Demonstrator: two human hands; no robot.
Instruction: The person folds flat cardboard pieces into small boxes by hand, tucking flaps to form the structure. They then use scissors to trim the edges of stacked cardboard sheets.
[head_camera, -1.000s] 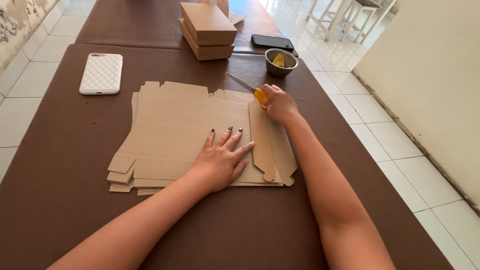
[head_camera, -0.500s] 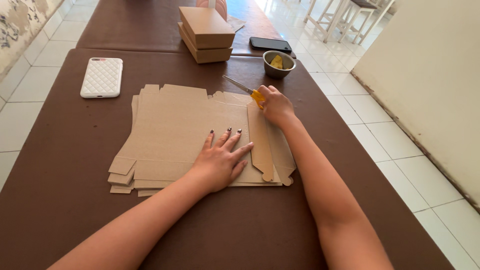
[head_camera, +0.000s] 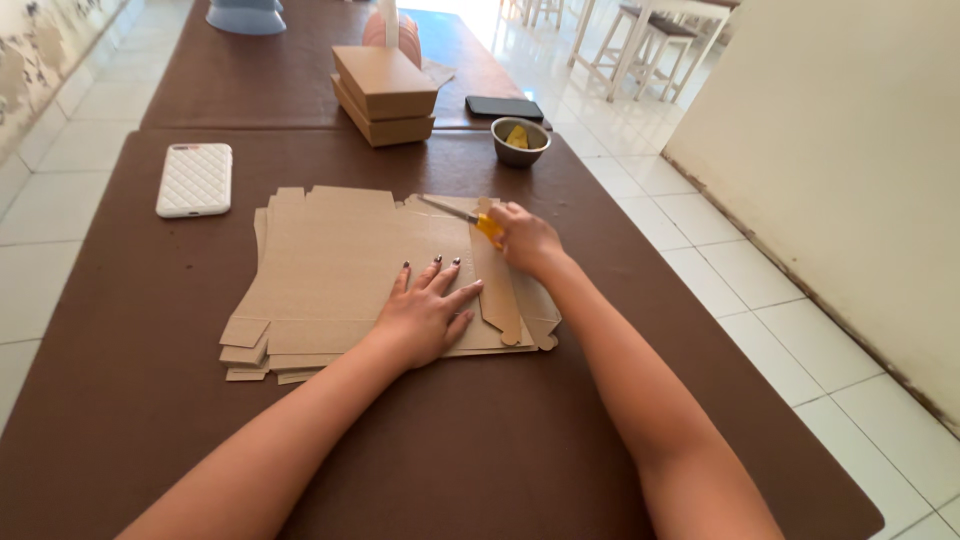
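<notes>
On the near half of the brown table (head_camera: 120, 400) lies a stack of flat cardboard cutouts (head_camera: 330, 260), unfolded box blanks with their tabs fanned out at the near left corner. The left hand (head_camera: 425, 315) presses flat on the top sheet, fingers spread and open, holding nothing. The right hand (head_camera: 525, 238) is closed around the yellow handle of a tool (head_camera: 462, 215) whose thin metal end points left across the far edge of the cardboard; it looks like a brush or blade, though the tip is too small to tell. One narrow flap (head_camera: 497, 290) on the right side of the top sheet is turned up and over. Judging by this, the work is early: a single flap is raised and the other sheets lie flat, while three finished boxes (head_camera: 385, 95) stand stacked at the far side. A small metal bowl (head_camera: 520, 142) with something yellow sits just beyond the right hand, a dark phone (head_camera: 503, 107) beside it, and a white phone (head_camera: 195, 180) well to the left. The table's right edge is near the right forearm; open brown surface remains left and near.
</notes>
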